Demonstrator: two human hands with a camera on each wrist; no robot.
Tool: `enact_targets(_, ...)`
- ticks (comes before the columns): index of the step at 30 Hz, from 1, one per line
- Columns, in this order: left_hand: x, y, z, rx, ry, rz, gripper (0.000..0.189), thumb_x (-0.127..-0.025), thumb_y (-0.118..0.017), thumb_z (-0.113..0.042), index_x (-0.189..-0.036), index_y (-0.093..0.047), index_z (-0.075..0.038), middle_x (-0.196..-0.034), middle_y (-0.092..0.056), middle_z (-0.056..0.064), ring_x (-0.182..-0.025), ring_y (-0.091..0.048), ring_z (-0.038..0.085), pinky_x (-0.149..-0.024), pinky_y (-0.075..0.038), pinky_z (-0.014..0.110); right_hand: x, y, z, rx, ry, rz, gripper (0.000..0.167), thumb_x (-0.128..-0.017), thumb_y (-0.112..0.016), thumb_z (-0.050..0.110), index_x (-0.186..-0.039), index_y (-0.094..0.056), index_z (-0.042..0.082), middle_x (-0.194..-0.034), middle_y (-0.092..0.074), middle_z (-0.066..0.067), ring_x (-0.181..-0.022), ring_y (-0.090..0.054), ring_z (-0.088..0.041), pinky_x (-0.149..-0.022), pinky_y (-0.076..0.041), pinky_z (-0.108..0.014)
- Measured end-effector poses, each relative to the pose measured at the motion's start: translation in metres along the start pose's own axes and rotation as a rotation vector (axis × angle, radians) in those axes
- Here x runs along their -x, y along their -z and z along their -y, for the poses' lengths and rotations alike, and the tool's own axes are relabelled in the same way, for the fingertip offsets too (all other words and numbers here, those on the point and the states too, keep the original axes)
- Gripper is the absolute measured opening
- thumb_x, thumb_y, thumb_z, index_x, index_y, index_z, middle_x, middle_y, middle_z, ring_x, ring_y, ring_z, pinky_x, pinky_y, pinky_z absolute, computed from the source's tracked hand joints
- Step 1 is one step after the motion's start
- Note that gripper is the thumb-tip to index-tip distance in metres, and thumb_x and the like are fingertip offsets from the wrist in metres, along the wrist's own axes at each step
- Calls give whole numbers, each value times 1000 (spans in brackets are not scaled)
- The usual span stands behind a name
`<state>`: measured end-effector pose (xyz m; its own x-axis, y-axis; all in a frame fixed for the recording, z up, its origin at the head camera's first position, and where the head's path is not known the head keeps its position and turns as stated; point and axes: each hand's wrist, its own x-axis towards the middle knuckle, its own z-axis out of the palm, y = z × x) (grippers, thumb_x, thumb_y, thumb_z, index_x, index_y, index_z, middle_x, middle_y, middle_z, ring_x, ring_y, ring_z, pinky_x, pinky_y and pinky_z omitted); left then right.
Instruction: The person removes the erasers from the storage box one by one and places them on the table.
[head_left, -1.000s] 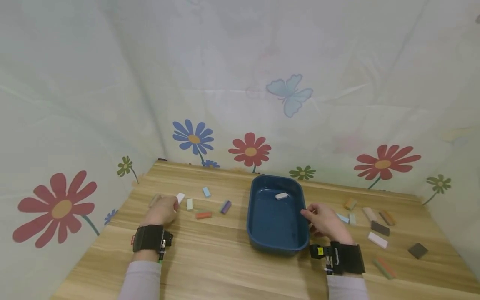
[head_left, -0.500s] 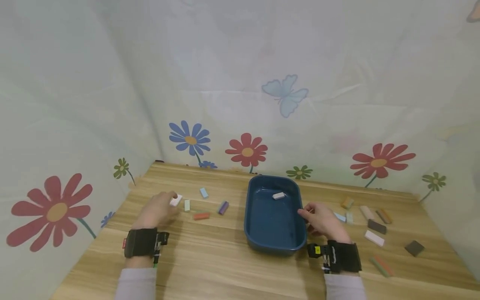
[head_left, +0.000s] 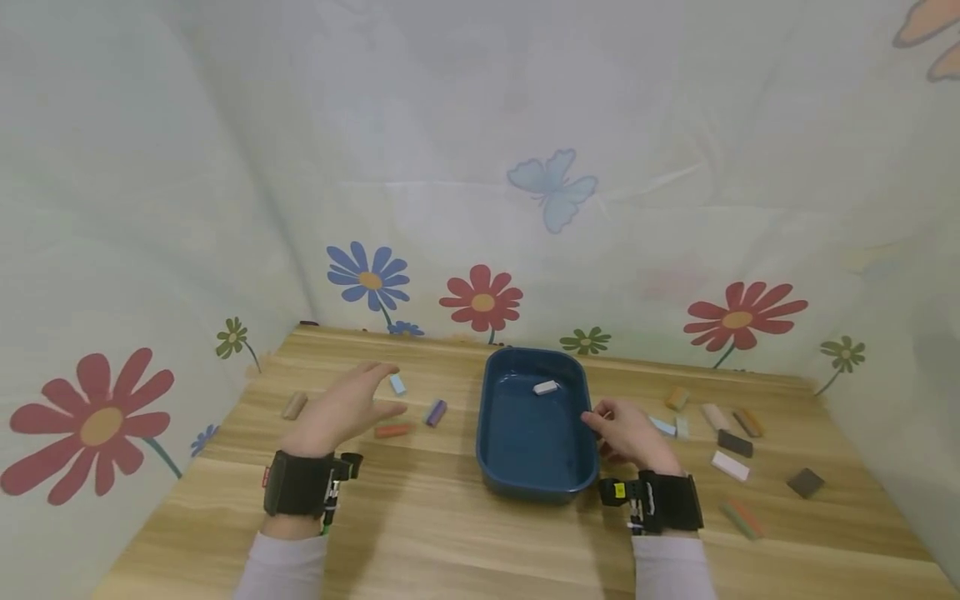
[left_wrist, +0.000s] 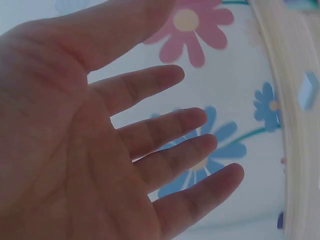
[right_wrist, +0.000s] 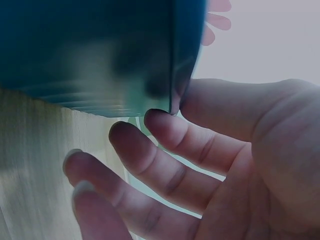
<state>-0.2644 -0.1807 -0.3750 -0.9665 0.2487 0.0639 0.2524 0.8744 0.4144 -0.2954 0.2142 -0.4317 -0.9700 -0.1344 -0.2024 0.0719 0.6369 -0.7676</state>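
Observation:
My left hand (head_left: pixel 345 408) is raised over the left of the table with thumb and fingers spread. The left wrist view shows its bare palm (left_wrist: pixel 65 140) and straight fingers. Around it lie small rectangular blocks: a light blue one (head_left: pixel 397 384) by the fingertips, an orange one (head_left: pixel 393 431), a purple one (head_left: pixel 436 413) and a tan one (head_left: pixel 295 406). My right hand (head_left: pixel 628 433) pinches the right rim of a deep blue rectangular tub (head_left: pixel 536 493), thumb inside and index finger against its outer side. A white block (head_left: pixel 546 387) lies inside the tub near its far end.
Several more blocks lie right of the tub, among them a white one (head_left: pixel 731 466), a black one (head_left: pixel 735 443), a dark square one (head_left: pixel 806 482) and a striped one (head_left: pixel 742 518). A flowered curtain (head_left: pixel 630 275) borders the wooden table (head_left: pixel 450 550) behind and at the sides.
My left hand has lifted and spread its fingers, moving right; it now covers where the white and pale green blocks lay. The tan block has come into sight. My right hand stays at the rim.

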Motion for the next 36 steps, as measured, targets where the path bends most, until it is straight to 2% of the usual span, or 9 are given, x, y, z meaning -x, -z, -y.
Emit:
enact_targets(4, -27, -5, -25, 6, -47, 42, 60, -93, -67, -34, -141, -48, -4, -141, -50, 16, -131, -45, 34, -104, -36, 49, -1, 5, -1, 15, -10, -8, 24, -101, -55, 25, -96, -58, 1, -84, -60, -11, -68, -64, -26, -60, -53, -40)
enact_targets(9, -70, -12, -64, -33, -165, 84, 54, -93, -67, -33, -138, -52, -6, -137, -55, 11, -127, -50, 28, -103, -39, 43, -2, 10, -1, 18, -1, -11, 25, -100, -55, 26, -95, -58, 2, -85, -59, -12, -68, -64, -26, -60, -53, -40)
enact_targets(14, -118, -41, -108, -127, -352, 164, 42, -95, -65, -28, -131, -59, -8, -127, -61, 7, -118, -54, 22, -98, -43, 34, -3, 13, -1, 13, -20, -22, 23, -100, -56, 25, -93, -58, 3, -82, -60, -12, -66, -64, -26, -58, -52, -38)
enact_targets(18, -150, -66, -131, -202, -427, 226, 35, -96, -64, -23, -128, -62, -10, -123, -62, 4, -113, -56, 18, -95, -44, 30, -4, 14, 1, 10, -4, -26, 23, -100, -56, 24, -94, -59, 2, -82, -59, -12, -65, -63, -26, -57, -52, -38)
enact_targets(22, -169, -84, -145, -243, -390, 296, 35, -98, -60, -15, -132, -60, -11, -129, -60, 4, -120, -54, 19, -99, -42, 32, -3, 12, 3, -8, 18, -39, 22, -100, -56, 22, -95, -59, 1, -81, -58, -13, -63, -63, -27, -57, -52, -39)
enact_targets(26, -170, -100, -151, -287, -297, 343, 34, -99, -59, -15, -133, -61, -15, -128, -61, 2, -119, -55, 17, -98, -43, 34, -2, 4, 2, -33, 21, -47, 21, -100, -56, 21, -93, -58, 0, -77, -57, -14, -60, -62, -27, -54, -51, -39)
enact_targets(31, -166, -112, -158, -417, -244, 310, 10, -95, -64, -17, -98, -73, -16, -95, -69, -1, -88, -63, 15, -78, -49, 32, 1, -4, -2, -49, 7, -46, 21, -99, -58, 20, -89, -58, 2, -75, -57, -15, -59, -62, -28, -52, -50, -39)
enact_targets(33, -171, -117, -160, -435, -223, 305, 14, -94, -64, -16, -82, -70, -16, -85, -67, -1, -78, -60, 14, -71, -48, 31, 1, -5, -1, -50, 1, -52, 21, -98, -58, 21, -89, -58, 2, -75, -57, -14, -59, -61, -28, -53, -50, -39)
enact_targets(36, -186, -133, -158, -444, -187, 289, 22, -93, -64, -12, -72, -65, -17, -84, -66, -1, -76, -58, 16, -68, -46, 32, 2, -3, 0, -42, -8, -59, 21, -99, -58, 22, -89, -57, 3, -76, -58, -13, -60, -62, -28, -54, -51, -39)
